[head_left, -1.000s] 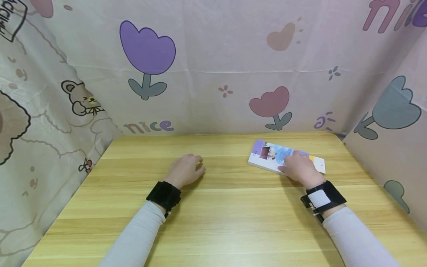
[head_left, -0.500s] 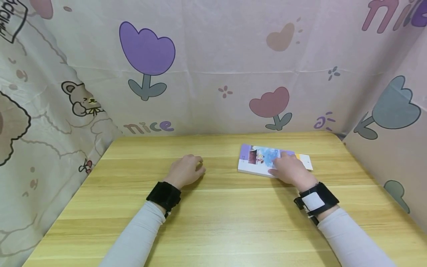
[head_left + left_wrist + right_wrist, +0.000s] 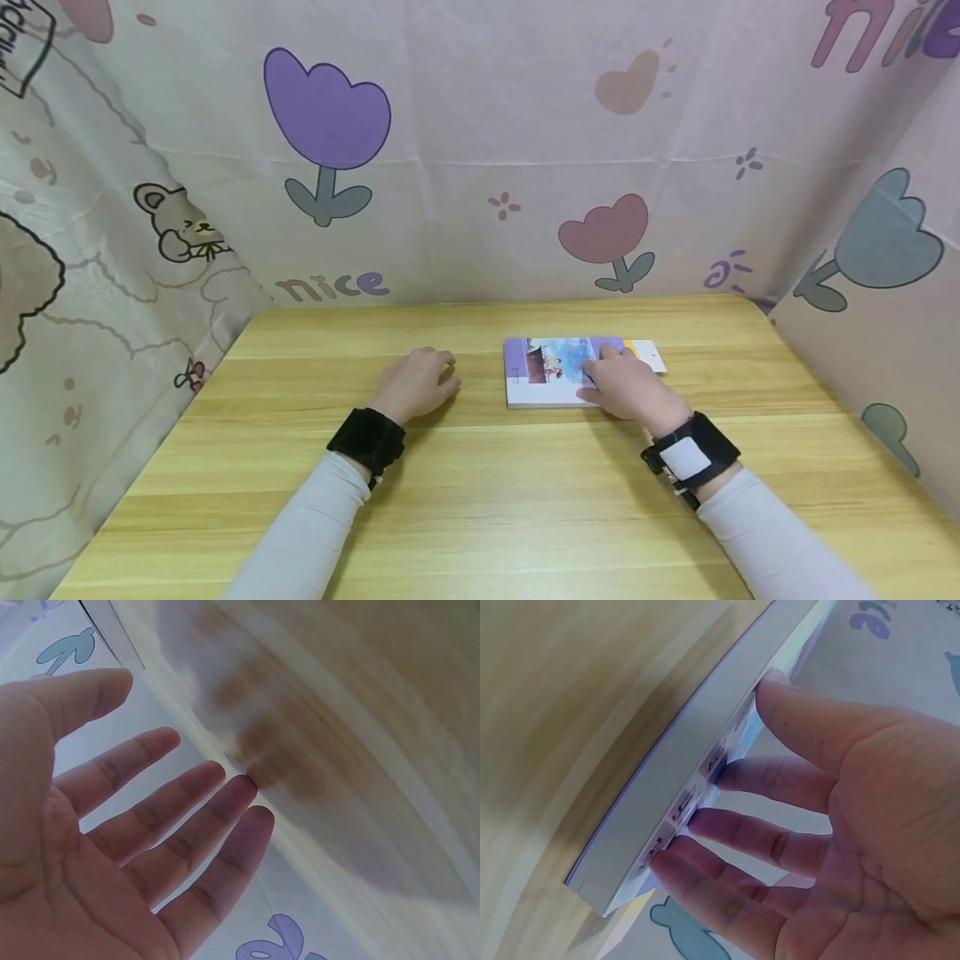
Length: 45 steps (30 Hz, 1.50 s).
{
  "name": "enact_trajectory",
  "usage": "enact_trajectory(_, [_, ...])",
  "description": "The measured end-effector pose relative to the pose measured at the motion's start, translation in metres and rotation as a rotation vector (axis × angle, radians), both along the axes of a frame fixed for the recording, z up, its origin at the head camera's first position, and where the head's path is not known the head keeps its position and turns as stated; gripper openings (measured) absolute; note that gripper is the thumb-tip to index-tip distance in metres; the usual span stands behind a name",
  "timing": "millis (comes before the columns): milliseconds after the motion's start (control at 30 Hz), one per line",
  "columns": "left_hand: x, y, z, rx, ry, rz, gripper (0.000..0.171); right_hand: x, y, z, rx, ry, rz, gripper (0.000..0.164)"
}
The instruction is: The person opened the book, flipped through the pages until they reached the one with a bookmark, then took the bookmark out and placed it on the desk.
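A thick book [image 3: 551, 393] lies flat on the wooden table, its cover purple and white with a blue picture. From its right end a white and yellow piece [image 3: 649, 354], like a card or paper, sticks out. My right hand [image 3: 628, 385] rests on the right part of the cover. In the right wrist view, the fingertips [image 3: 671, 862] and thumb touch the top of the book, and its thick page edge faces the camera. Left of the book, my left hand [image 3: 416, 385] hovers low over or rests on the table, fingers loosely bent, holding nothing.
Behind the wooden table [image 3: 480, 500] hangs a light cloth [image 3: 465, 100] printed with flowers, and it runs along both sides too. Each wrist wears a black band [image 3: 367, 439].
My right hand has slid the book to the left and slightly nearer, and the book has turned from slanted to nearly square with the table. The left hand has stayed in place.
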State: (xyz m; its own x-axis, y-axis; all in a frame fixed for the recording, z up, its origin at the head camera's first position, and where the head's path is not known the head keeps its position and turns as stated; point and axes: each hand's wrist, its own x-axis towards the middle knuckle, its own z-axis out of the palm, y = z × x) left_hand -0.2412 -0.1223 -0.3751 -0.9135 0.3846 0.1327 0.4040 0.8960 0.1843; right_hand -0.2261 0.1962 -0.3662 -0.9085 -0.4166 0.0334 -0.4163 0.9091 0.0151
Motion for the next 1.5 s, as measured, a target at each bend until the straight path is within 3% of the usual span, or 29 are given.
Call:
enact_trajectory(300, [-0.004, 0.005, 0.001, -0.017, -0.024, -0.007, 0.043, 0.004, -0.014, 0.001, 0.005, 0.027, 0.099, 0.053])
enact_trajectory(733, [-0.004, 0.012, -0.001, -0.025, 0.005, -0.027, 0.041, 0.012, -0.043, 0.001, 0.031, 0.0, 0.157, 0.056])
enact_trajectory(967, [-0.003, 0.013, -0.006, -0.053, -0.014, -0.038, 0.038, 0.016, -0.052, 0.0, 0.021, 0.002, 0.209, 0.059])
enact_trajectory(1333, [0.001, 0.016, -0.009, -0.024, -0.003, -0.115, 0.029, 0.021, -0.056, -0.005, -0.024, -0.028, 0.184, 0.091])
enact_trajectory(1500, [0.003, 0.014, -0.009, -0.01, 0.005, -0.122, 0.027, 0.02, -0.056, -0.006, -0.059, -0.008, 0.184, 0.09])
